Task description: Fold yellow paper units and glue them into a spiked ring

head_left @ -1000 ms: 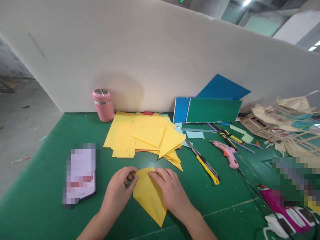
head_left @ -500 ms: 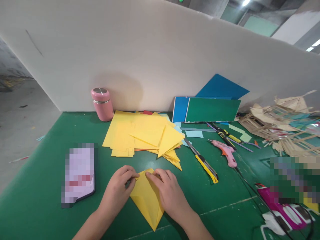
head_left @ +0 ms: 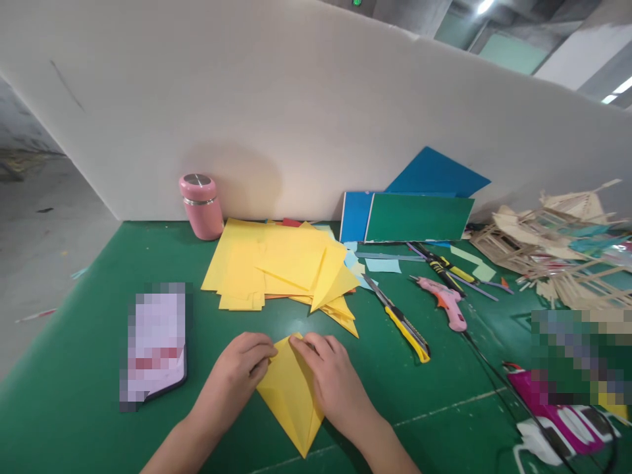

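Note:
A folded sheet of yellow paper (head_left: 292, 388) lies on the green tabletop with one point toward me. My left hand (head_left: 241, 372) pinches its upper left edge between thumb and fingers. On the other side, my right hand (head_left: 333, 375) grips the upper right edge, its thumb and index finger at the top corner and the other fingers curled. Part of the right side of the paper is hidden under that hand. Just beyond my hands is a loose pile of yellow paper (head_left: 269, 257), some of it folded into pointed shapes.
A pink flask (head_left: 204, 209) stands by the white partition (head_left: 237, 99). At left lies a blurred-out phone-like object (head_left: 158, 342). To the right are a utility knife (head_left: 402, 326), a pink glue gun (head_left: 447, 301), pliers (head_left: 444, 266), a power strip (head_left: 555, 411) and a wooden-stick model (head_left: 533, 243).
My left fingers have closed in a little at the paper's upper left edge, covering the small gap between thumb and finger. The right hand and paper have hardly moved.

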### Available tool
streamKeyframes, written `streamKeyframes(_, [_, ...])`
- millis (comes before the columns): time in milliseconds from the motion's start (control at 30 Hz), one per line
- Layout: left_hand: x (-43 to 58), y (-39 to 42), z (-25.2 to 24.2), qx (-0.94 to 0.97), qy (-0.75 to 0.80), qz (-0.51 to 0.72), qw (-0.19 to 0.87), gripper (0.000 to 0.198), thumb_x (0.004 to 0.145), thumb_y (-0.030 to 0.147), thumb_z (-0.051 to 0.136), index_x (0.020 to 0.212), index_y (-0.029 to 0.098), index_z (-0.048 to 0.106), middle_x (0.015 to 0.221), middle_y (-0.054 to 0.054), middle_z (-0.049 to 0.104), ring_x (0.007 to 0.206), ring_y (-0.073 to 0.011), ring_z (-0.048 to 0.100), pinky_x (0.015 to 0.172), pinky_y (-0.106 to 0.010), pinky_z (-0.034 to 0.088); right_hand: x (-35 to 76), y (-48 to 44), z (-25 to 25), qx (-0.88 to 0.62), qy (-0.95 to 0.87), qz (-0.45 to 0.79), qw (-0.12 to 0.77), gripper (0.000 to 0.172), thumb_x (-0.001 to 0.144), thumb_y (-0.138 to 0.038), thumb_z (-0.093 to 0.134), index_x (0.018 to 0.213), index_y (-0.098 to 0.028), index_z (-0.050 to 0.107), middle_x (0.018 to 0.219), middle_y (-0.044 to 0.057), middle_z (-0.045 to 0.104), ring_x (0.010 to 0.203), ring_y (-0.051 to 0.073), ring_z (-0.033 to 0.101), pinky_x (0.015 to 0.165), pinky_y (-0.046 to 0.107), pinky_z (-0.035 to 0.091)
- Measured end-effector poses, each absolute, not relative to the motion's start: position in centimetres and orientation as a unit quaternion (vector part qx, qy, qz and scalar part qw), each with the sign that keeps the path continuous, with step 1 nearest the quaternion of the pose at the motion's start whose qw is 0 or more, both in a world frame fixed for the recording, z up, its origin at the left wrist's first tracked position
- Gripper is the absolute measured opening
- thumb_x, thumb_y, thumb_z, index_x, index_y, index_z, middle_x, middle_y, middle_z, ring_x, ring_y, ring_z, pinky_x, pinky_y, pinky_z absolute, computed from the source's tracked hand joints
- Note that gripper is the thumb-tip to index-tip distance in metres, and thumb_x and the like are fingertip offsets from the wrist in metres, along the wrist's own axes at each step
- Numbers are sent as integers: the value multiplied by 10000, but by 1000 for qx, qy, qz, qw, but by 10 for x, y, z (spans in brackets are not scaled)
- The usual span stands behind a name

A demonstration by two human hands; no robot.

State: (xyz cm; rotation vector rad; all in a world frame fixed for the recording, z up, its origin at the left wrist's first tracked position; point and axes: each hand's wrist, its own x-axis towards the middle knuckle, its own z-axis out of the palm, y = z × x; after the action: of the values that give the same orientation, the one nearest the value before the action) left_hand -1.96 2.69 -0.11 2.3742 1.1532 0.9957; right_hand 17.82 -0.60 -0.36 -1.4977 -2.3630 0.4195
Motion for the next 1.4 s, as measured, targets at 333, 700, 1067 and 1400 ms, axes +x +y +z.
streamKeyframes(333, [-21, 28, -1, 843, 388, 343, 148, 232, 878, 120, 425, 791, 195, 627, 824, -33, 689, 736, -156, 648, 671, -255, 532, 178, -7, -4, -526, -823, 136, 166, 644, 767, 62, 347, 1348, -203, 433, 1186, 90, 550, 977, 227, 489, 828, 369, 450])
streamKeyframes(700, [-21, 28, -2, 845, 392, 330, 155, 233, 849, 90, 421, 789, 198, 618, 825, -35, 677, 741, -161, 637, 670, -272, 528, 177, -6, -3, -527, -826, 136, 145, 573, 818, 27, 364, 1341, -188, 460, 1160, 100, 563, 939, 228, 485, 808, 362, 451])
streamKeyframes(1067, [-20, 28, 4, 867, 356, 316, 150, 277, 884, 79, 377, 817, 187, 623, 864, -48, 684, 769, -167, 632, 683, -277, 542, 177, -6, -3, -531, -825, 126, 148, 544, 826, 11, 378, 1322, -185, 479, 1156, 107, 569, 931, 228, 500, 787, 358, 464])
streamKeyframes(1400, [-23, 31, -1, 862, 356, 322, 165, 253, 850, 64, 421, 817, 189, 639, 868, -48, 702, 787, -176, 640, 702, -304, 548, 176, -6, -3, -533, -824, 119, 150, 563, 812, 26, 381, 1329, -180, 472, 1137, 104, 566, 922, 218, 501, 794, 357, 470])
